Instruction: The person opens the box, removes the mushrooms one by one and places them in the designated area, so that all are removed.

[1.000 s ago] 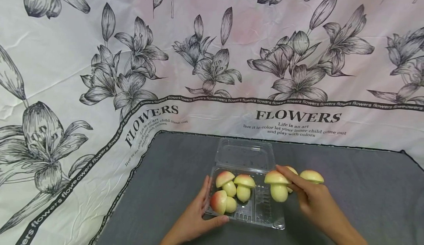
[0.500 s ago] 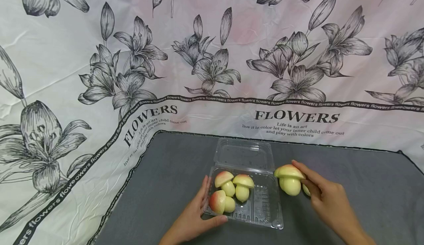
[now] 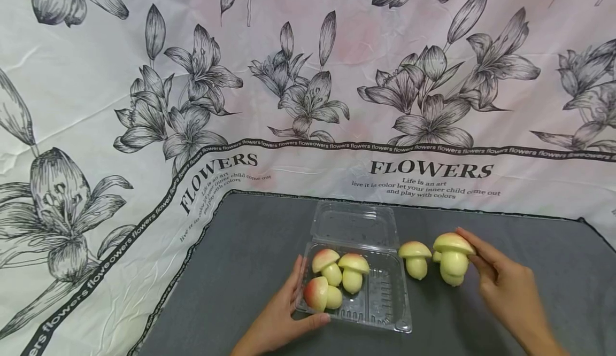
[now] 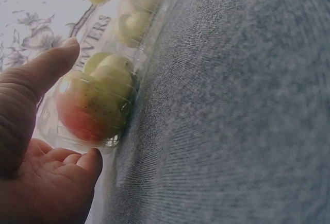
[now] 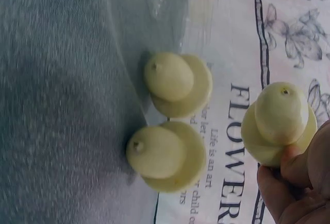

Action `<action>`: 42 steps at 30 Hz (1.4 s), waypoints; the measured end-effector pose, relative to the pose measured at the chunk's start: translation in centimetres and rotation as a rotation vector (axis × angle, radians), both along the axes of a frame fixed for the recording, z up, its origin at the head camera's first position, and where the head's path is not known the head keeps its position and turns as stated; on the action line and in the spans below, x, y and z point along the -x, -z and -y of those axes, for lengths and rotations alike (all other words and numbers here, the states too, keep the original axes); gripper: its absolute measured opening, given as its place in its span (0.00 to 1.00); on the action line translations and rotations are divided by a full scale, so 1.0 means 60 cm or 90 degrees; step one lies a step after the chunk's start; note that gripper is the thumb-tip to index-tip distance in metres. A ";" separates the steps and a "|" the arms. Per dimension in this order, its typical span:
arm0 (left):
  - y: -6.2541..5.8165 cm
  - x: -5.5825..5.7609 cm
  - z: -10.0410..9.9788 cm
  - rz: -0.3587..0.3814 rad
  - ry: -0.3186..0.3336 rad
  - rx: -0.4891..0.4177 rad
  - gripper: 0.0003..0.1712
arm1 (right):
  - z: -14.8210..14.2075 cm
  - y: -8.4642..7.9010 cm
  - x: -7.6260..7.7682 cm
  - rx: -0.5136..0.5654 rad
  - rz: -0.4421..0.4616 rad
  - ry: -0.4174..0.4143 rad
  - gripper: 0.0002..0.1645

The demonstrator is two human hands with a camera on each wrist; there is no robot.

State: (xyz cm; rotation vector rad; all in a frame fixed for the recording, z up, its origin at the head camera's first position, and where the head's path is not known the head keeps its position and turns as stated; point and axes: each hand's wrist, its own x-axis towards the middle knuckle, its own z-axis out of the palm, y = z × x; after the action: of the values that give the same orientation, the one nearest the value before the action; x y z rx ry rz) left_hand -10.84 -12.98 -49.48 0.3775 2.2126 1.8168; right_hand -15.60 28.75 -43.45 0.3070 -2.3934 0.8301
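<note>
A clear plastic clamshell box lies with its lid folded back. Three toy mushrooms with reddish-yellow caps, one of them this mushroom, lie in its left half. At the box's left front corner my left hand holds it, thumb along the front rim and fingers on the side wall. Right of the box, my right hand pinches another toy mushroom by its cap, above the table. Between the box and this hand stands a table mushroom. A further one is mostly hidden behind the held mushroom in the head view.
The dark grey cloth covers the table. A flower-printed curtain hangs along its back and left edges. The box's open lid lies towards the back, close to the curtain.
My right hand has carried its mushroom rightward from above the box's right half, past one table mushroom, to in front of another. My left hand stays at the box.
</note>
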 end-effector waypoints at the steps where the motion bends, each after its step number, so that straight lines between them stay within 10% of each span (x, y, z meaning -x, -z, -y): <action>1: 0.000 0.000 0.000 0.000 0.000 0.000 0.67 | -0.004 0.000 0.001 -0.001 0.001 0.009 0.35; 42: -0.003 -0.006 -0.003 0.020 0.001 -0.023 0.66 | -0.113 0.034 0.017 -0.046 0.134 0.126 0.30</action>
State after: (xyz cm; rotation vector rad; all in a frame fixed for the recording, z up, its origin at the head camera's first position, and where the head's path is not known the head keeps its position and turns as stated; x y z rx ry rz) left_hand -10.48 -12.82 -49.27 0.3564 2.1608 1.8512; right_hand -16.59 35.54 -45.51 0.0100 -2.6018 0.7158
